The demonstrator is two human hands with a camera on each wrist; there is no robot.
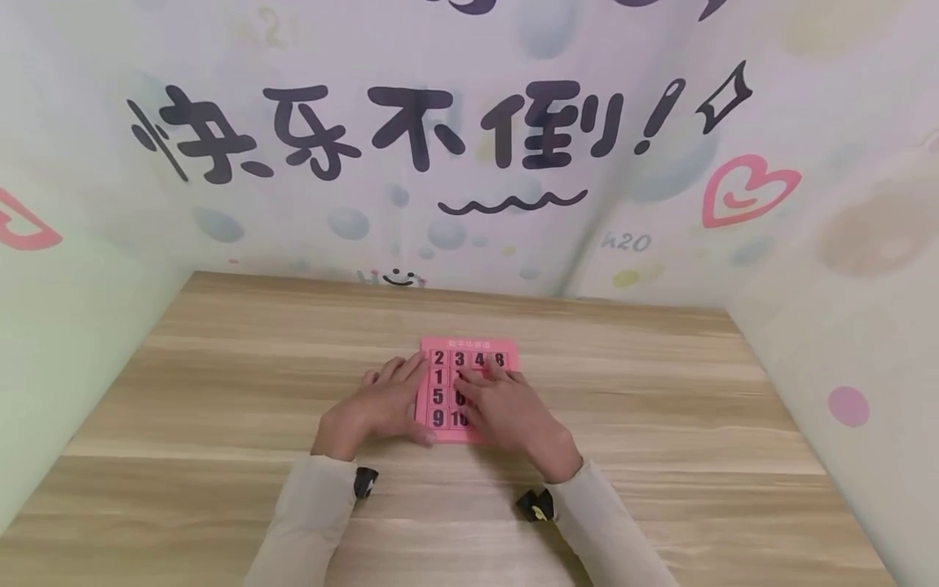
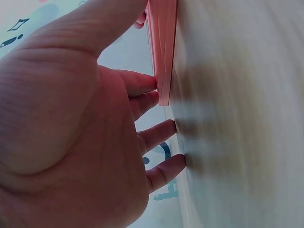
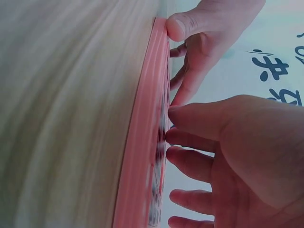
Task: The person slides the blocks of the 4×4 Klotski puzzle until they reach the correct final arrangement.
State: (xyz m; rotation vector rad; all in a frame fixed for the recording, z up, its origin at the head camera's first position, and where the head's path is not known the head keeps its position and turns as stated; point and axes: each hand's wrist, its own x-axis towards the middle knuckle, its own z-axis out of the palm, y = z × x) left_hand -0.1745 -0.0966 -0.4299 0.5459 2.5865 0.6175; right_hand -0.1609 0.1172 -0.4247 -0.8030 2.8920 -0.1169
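A pink number slide puzzle (image 1: 469,344) with black digits lies flat on the wooden table. Its top row reads 2, 3, 4, 8, and the left column runs 2, 1, 5, 9. My left hand (image 1: 385,406) rests along the puzzle's left side, thumb at the near left corner. In the left wrist view two fingertips meet the pink edge (image 2: 164,52) while the other two reach down beside it. Over the right part of the puzzle spreads my right hand (image 1: 513,412), fingertips on the tiles in the second row. It hides several tiles at the lower right.
The wooden table (image 1: 660,391) extends around the puzzle on all sides. Behind it hangs a white printed backdrop (image 1: 411,236) with large dark characters, and pale walls flank the left and right. Black wrist-worn items (image 1: 535,505) show at both sleeve cuffs.
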